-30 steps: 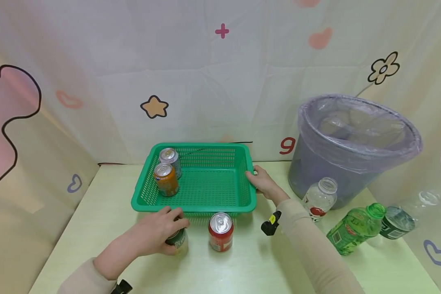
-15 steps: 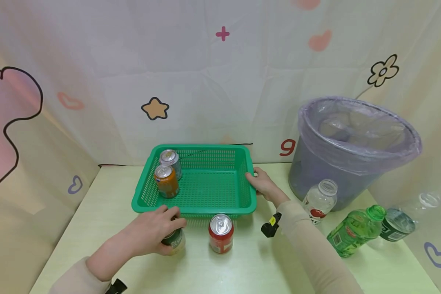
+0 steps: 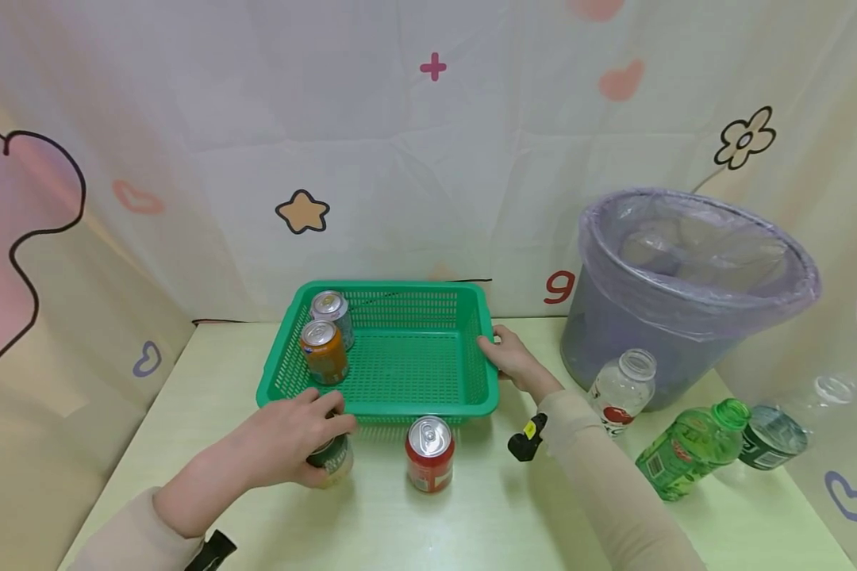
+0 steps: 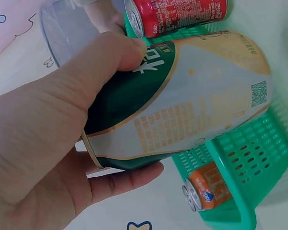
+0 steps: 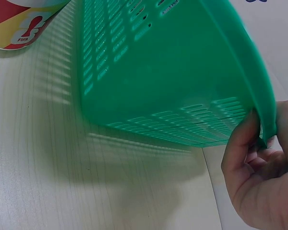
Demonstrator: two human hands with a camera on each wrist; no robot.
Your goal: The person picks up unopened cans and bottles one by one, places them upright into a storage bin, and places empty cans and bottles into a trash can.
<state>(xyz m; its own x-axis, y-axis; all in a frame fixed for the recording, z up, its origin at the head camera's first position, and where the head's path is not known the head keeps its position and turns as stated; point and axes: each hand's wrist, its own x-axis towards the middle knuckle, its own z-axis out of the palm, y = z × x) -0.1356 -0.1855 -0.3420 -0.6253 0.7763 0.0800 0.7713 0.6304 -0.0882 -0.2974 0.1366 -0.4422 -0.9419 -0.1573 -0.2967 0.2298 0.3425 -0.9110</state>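
My left hand (image 3: 293, 436) grips a dark green and cream can (image 4: 182, 96) from above, thumb on one side and fingers on the other; whether the can touches the table I cannot tell. Just behind it stands the green basket (image 3: 414, 411), whose right rim my right hand (image 3: 517, 361) pinches between thumb and curled fingers, clearly visible in the right wrist view (image 5: 264, 177). An orange can (image 3: 324, 353) and a pale silver-purple can (image 3: 334, 313) stand upright at the basket's left end. A red cola can (image 3: 429, 456) stands on the table in front of the basket.
A bin (image 3: 614, 317) lined with a translucent purple bag stands at the back right. Before it are a clear bottle with a red label (image 3: 621, 388), a green bottle (image 3: 693, 448) and a clear bottle with a dark green label (image 3: 774, 432). A printed curtain (image 3: 414, 159) hangs behind.
My left hand has shifted slightly to the left with the green and cream can. The right hand, basket and other cans hold their places.
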